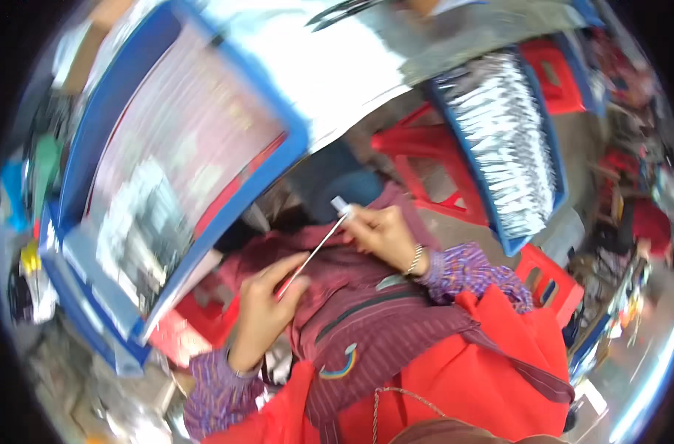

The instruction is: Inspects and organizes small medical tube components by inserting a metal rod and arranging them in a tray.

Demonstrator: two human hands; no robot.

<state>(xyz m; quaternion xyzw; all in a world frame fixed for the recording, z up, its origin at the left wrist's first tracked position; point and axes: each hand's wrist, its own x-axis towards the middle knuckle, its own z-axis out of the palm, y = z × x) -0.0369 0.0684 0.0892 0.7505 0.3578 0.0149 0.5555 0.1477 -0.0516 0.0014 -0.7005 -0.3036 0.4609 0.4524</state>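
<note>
In front of my lap my left hand [266,302] is closed around a thin pale rod [316,249] with a red end at the fingers. The rod slants up and to the right. Its far end meets a small whitish, see-through piece [340,203] pinched between the thumb and fingers of my right hand [383,235]. Whether the rod goes into that piece or only touches it I cannot tell. Both hands are above a maroon striped apron [396,329]. Motion blur softens the picture.
Left, a large blue-rimmed tray [274,159] holds many thin pale strips and a clear bundle. Right, a long blue tray [557,166] holds rows of small whitish pieces, with a red stool [437,152] beside it. A bright white table surface [337,74] lies ahead.
</note>
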